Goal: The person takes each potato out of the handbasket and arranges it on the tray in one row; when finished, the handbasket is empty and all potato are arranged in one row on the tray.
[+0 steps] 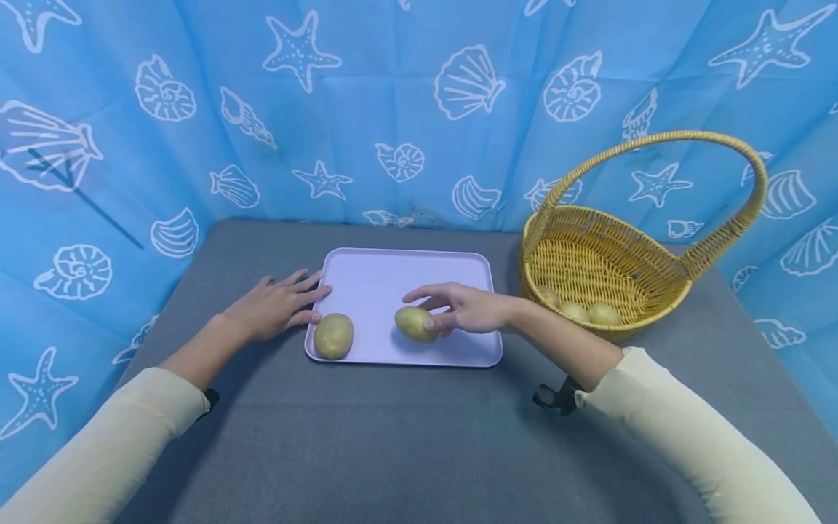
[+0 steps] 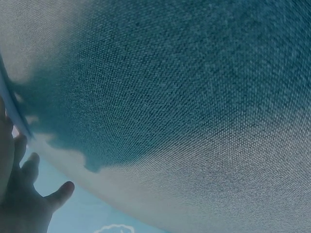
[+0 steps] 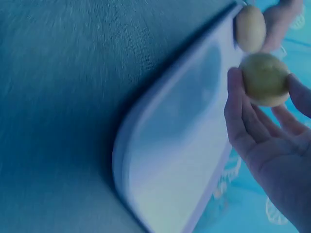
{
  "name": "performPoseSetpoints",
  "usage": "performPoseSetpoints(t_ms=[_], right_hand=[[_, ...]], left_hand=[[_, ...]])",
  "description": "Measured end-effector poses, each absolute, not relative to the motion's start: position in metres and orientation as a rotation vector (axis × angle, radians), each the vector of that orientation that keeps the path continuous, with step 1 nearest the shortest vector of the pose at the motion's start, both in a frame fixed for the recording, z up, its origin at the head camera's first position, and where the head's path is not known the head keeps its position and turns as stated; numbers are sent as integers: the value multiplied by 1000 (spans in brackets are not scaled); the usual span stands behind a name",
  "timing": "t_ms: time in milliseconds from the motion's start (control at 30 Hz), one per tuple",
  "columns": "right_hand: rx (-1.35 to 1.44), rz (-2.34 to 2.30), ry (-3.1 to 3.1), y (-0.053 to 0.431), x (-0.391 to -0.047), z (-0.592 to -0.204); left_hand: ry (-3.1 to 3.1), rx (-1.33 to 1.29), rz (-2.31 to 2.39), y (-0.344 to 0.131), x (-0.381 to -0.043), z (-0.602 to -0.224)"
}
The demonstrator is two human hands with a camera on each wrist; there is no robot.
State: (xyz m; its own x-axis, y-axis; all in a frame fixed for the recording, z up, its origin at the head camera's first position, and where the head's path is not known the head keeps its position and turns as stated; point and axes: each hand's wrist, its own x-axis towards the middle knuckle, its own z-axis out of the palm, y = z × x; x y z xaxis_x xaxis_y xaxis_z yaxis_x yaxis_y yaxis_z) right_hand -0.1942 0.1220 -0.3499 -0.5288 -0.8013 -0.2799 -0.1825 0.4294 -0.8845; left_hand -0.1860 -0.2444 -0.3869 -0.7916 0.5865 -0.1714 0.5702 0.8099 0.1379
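Note:
My right hand pinches a potato between thumb and fingers, over the lilac tray. In the right wrist view the held potato sits at the fingertips, apart from the tray's surface. A second potato lies in the tray's front left corner. With fingers spread and fairly straight, my left hand touches the tray's left edge, beside that potato. The left wrist view catches only part of the left hand and the grey cloth.
A yellow wicker basket with a tall arched handle stands right of the tray, several potatoes at its near side. Grey cloth covers the table. Behind hangs a blue curtain with white shells and starfish.

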Motion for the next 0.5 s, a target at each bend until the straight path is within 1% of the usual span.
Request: performPoseSetpoints(t_ms=[233,500], right_hand=[[-782,-1108,2016,89,-186,-365],[-975,-1036,2196,63,-175,-376]], left_hand=[[2791,885,97,-242,-187,-387],[2788,876,98,-242,-187,-388]])
